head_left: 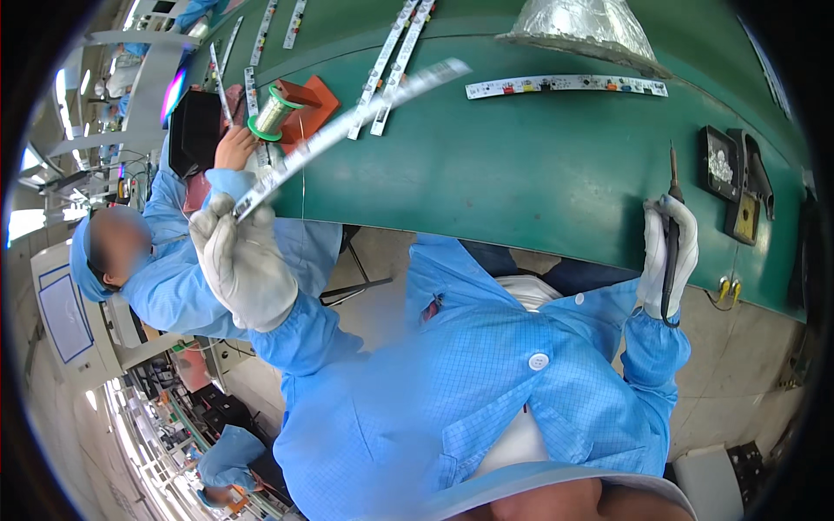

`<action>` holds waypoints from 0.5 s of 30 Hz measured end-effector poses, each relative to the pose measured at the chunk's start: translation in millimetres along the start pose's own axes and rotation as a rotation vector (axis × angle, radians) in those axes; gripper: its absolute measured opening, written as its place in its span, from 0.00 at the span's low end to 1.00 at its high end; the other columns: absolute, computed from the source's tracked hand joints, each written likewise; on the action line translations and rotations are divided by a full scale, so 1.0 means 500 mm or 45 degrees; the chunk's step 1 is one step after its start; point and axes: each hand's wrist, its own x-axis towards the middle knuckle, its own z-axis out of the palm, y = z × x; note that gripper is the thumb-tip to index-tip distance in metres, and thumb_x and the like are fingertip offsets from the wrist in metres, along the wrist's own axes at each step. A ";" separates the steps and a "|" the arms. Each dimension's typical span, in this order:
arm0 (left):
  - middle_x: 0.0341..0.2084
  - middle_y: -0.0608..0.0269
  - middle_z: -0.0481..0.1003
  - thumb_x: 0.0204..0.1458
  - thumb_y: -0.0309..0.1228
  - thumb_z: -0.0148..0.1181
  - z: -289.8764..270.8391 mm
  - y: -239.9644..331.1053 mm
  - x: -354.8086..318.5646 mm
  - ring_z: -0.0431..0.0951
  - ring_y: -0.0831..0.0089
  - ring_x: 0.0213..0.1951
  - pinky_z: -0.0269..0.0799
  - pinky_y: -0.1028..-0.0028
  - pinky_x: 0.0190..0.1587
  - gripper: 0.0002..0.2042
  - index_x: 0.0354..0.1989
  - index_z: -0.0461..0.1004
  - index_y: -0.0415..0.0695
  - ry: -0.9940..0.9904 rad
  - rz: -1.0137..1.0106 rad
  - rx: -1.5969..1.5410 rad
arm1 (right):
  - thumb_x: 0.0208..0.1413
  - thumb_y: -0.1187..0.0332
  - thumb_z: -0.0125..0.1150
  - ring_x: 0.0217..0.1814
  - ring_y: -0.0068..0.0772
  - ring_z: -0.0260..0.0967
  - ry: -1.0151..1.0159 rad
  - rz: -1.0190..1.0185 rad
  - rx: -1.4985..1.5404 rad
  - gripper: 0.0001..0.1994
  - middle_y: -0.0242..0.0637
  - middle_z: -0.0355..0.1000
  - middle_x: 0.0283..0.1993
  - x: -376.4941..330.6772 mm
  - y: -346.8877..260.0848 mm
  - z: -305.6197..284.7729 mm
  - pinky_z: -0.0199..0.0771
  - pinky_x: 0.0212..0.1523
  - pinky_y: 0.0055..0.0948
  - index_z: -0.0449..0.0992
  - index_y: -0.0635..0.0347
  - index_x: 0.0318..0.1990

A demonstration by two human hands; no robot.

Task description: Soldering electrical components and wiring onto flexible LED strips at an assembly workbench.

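Note:
My left hand [252,273], in a white glove, pinches one end of a long white circuit board strip [352,122]. The strip is raised above the green bench, slants up to the right, and its far end is blurred. Close to the bench's near edge at the right, my gloved right hand [656,252] is wrapped round a soldering iron [673,178], its tip pointing away from me. A spool of solder wire [274,115] with green rims stands beyond my left hand, by an orange holder [320,106]. Thin wire hangs down from around the spool.
Another board strip [565,84] lies below a foil-covered hood [591,30]. Two more strips [387,74] lie side by side farther left. A black soldering iron stand [737,178] sits at the right. On the left, a co-worker [182,278] in blue reaches towards the spool.

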 end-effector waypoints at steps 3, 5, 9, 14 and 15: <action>0.41 0.53 0.74 0.51 0.20 0.59 0.070 -0.080 0.067 0.76 0.59 0.42 0.75 0.62 0.44 0.10 0.42 0.75 0.41 -0.212 0.796 1.624 | 0.58 0.78 0.58 0.46 0.29 0.74 -0.004 0.067 0.014 0.11 0.41 0.75 0.42 0.000 -0.001 0.003 0.72 0.50 0.27 0.73 0.64 0.48; 0.36 0.52 0.75 0.43 0.28 0.69 0.125 -0.126 0.145 0.75 0.56 0.39 0.72 0.65 0.41 0.10 0.35 0.81 0.43 -0.671 1.308 2.175 | 0.59 0.78 0.58 0.46 0.29 0.74 -0.006 0.078 0.036 0.11 0.41 0.75 0.42 -0.002 0.004 -0.002 0.72 0.50 0.27 0.73 0.64 0.48; 0.33 0.56 0.74 0.42 0.25 0.62 0.259 -0.400 0.258 0.73 0.66 0.37 0.70 0.69 0.41 0.10 0.34 0.73 0.36 0.116 0.217 0.584 | 0.59 0.78 0.57 0.43 0.26 0.72 -0.047 -0.001 0.000 0.10 0.40 0.74 0.42 0.005 0.015 -0.007 0.72 0.44 0.24 0.72 0.63 0.48; 0.34 0.46 0.71 0.43 0.28 0.62 0.334 -0.599 0.364 0.73 0.48 0.39 0.70 0.60 0.45 0.07 0.26 0.70 0.41 -0.127 0.566 1.380 | 0.56 0.80 0.58 0.34 0.27 0.72 -0.029 -0.143 -0.059 0.10 0.40 0.75 0.38 0.013 0.017 -0.003 0.73 0.35 0.25 0.72 0.62 0.46; 0.34 0.46 0.71 0.43 0.28 0.62 0.347 -0.604 0.363 0.73 0.48 0.39 0.70 0.60 0.45 0.07 0.26 0.70 0.41 -0.140 0.566 1.367 | 0.54 0.81 0.60 0.29 0.29 0.72 -0.008 -0.180 -0.074 0.11 0.41 0.75 0.36 0.016 0.017 -0.002 0.74 0.32 0.27 0.72 0.62 0.45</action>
